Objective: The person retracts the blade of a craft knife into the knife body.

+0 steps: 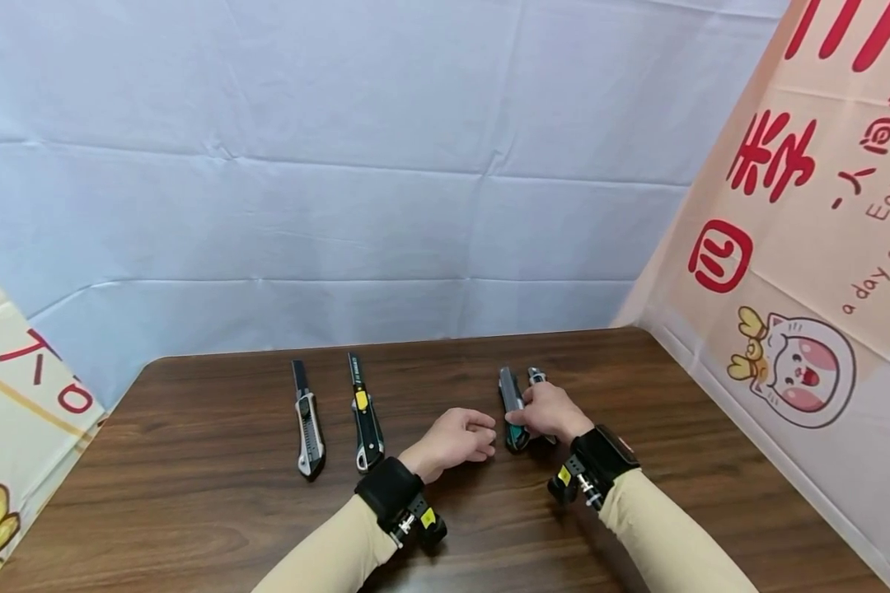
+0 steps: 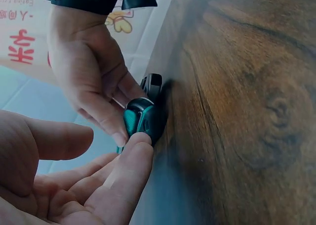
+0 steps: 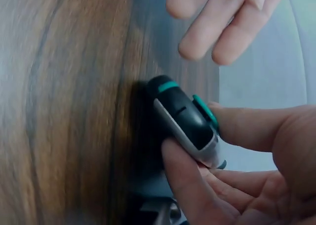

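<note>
We see four utility knives lying lengthwise on a dark wood-grain table [image 1: 193, 494], blades pointing away from the person. The right hand [image 1: 552, 410] grips the teal-and-black utility knife [image 1: 512, 408], which lies right of the table's centre, just in front of both hands. In the right wrist view the thumb [image 3: 247, 123] presses against the teal slider side of the knife [image 3: 185, 118] and a finger [image 3: 185, 180] curls against the opposite grey side, so the knife body is pinched between them; its rounded rear end rests on the table. The left wrist view confirms the same pinch on the knife [image 2: 143, 118].

The left hand [image 1: 456, 441] sits just beside the knife's rear end, on its left. Its fingers [image 2: 126, 175] are loosely curved and lie close together, with the thumb held apart above them. One fingertip reaches the knife's rounded end; we cannot tell for certain whether it touches or merely stands just short of it. The left hand holds nothing.

A second knife, grey and black [image 1: 537, 377], lies just beside the teal one on its right, partly hidden under the right hand. Well apart on the left lie a black knife with a yellow slider [image 1: 366, 416] and, further left, a grey-and-black knife [image 1: 309, 424]; these two are near each other and roughly parallel.

Both wrists carry black straps with small cameras, over beige sleeves. A pale blue cloth [image 1: 341, 165] hangs behind the table, and a printed banner with red characters and a cartoon cat [image 1: 793, 247] stands on the right
</note>
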`<action>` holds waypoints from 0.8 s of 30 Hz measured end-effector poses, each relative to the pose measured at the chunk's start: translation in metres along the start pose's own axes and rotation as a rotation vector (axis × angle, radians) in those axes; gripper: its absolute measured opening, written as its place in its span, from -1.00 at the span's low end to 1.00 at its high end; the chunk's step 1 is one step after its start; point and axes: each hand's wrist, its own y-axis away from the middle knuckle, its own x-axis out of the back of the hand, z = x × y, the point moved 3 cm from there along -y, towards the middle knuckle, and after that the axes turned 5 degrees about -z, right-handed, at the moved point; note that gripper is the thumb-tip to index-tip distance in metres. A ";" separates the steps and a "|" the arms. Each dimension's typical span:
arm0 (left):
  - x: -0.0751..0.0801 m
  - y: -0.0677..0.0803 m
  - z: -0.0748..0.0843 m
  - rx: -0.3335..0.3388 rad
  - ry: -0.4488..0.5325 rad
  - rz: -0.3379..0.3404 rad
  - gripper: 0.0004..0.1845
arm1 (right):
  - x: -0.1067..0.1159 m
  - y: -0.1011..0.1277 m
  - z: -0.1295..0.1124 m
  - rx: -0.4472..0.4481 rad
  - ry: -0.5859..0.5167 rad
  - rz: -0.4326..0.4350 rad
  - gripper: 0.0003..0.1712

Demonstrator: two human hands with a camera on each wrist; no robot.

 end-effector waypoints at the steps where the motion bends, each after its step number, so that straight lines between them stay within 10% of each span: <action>1: 0.001 0.001 0.000 -0.001 0.002 0.001 -0.61 | 0.000 0.000 0.000 -0.003 0.007 0.001 -0.63; 24: 0.013 0.011 -0.002 -0.006 -0.034 -0.017 -0.59 | -0.004 0.001 -0.018 0.012 0.407 0.151 -0.68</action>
